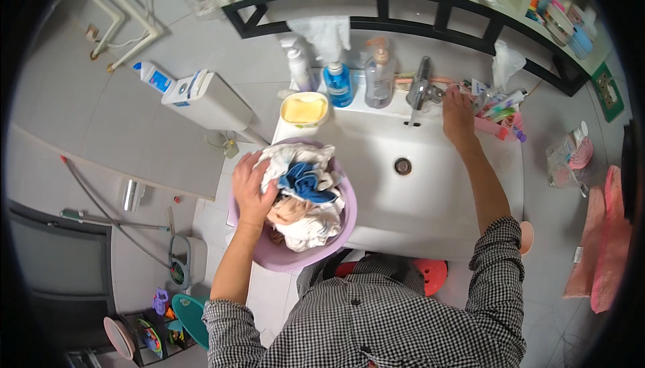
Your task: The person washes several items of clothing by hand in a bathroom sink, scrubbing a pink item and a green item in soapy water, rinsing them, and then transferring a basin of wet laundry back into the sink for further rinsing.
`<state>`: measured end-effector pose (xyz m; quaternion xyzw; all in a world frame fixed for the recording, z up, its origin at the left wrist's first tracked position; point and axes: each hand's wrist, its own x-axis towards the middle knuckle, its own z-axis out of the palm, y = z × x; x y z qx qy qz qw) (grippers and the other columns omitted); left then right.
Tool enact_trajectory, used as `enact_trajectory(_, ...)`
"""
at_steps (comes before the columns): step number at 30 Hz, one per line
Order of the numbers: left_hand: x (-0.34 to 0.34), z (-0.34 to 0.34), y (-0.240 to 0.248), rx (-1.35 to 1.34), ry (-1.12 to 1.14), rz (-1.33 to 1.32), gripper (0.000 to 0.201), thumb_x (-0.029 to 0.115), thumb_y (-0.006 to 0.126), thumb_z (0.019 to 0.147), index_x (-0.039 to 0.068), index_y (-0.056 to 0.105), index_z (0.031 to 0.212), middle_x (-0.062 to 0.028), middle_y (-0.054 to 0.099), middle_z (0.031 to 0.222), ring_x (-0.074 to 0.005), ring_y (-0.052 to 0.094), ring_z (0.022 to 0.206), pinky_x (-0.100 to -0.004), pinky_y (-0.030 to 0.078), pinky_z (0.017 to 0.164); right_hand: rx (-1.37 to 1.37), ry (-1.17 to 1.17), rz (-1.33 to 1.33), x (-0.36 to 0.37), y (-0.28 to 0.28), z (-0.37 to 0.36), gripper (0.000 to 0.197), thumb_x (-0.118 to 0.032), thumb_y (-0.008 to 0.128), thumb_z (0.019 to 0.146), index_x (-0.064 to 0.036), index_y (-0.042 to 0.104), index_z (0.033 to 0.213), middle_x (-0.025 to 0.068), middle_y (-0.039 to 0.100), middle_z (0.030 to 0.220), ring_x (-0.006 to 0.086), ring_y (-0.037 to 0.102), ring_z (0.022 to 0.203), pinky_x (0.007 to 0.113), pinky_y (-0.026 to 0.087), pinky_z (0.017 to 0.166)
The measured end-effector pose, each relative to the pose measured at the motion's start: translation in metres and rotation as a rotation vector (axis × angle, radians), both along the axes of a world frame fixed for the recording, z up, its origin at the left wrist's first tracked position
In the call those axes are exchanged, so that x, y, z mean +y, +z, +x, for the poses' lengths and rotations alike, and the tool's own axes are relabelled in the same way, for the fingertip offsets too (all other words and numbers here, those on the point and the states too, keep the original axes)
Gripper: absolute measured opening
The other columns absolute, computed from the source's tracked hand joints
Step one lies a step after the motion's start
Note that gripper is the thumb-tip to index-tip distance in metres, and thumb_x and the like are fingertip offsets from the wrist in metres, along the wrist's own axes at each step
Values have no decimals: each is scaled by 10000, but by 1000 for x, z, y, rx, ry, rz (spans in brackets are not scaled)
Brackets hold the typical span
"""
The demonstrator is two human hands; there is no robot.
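A purple basin [339, 237] full of white, blue and beige cloths [306, 193] rests on the left edge of a white sink [430, 200]. My left hand [252, 190] lies on the basin's left side, fingers curled over the white cloth. My right hand [458, 114] reaches to the back of the sink, just right of the chrome tap [420, 89], touching the ledge beside several tubes and small items [500, 109]. Whether it grips anything there is hidden.
Behind the sink stand a white spray bottle [297, 65], a blue bottle [338, 84], a clear pump bottle [379, 75] and a yellow soap tub [304, 109]. A black-framed shelf [403, 25] runs above. A toilet tank [205, 99] is left, pink towels [608, 233] right.
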<state>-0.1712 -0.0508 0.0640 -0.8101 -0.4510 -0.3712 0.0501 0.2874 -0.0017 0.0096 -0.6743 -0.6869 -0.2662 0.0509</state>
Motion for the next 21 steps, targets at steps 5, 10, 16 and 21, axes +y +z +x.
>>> enact_trajectory(5, 1, -6, -1, -4, 5, 12, 304, 251, 598, 673, 87, 581, 929, -96, 536, 1055, -326, 470, 1006, -412, 356, 843, 625, 138, -42, -31, 30, -84, 368, -150, 624, 706, -34, 544, 1046, 139, 501, 1124, 287, 463, 1054, 390, 381, 862)
enact_trajectory(10, 3, -21, 10, -288, -127, -301, 376, 291, 557, 760, 75, 543, 1067, -113, 514, 1122, -297, 450, 1068, -376, 333, 904, 867, 654, -186, -76, 70, -232, 624, -300, 675, 678, -83, 438, 1212, 155, 424, 1243, 298, 385, 1163, 380, 369, 900)
enact_trajectory(16, -5, -42, 0, -954, -170, -637, 610, 227, 617, 771, 1, 333, 1261, -190, 417, 1224, -255, 419, 1123, -340, 344, 929, 687, 516, -385, -55, 98, -301, 743, -338, 696, 621, -111, 375, 1252, 138, 392, 1231, 297, 336, 1172, 464, 318, 902)
enact_trajectory(21, -9, -59, -26, -937, -136, -782, 712, 227, 698, 709, -22, 321, 1259, -207, 434, 1187, -265, 437, 1098, -342, 368, 907, 1129, 589, -89, -59, 75, -296, 339, -143, 706, 607, -82, 593, 920, 69, 547, 933, 225, 543, 885, 318, 437, 755)
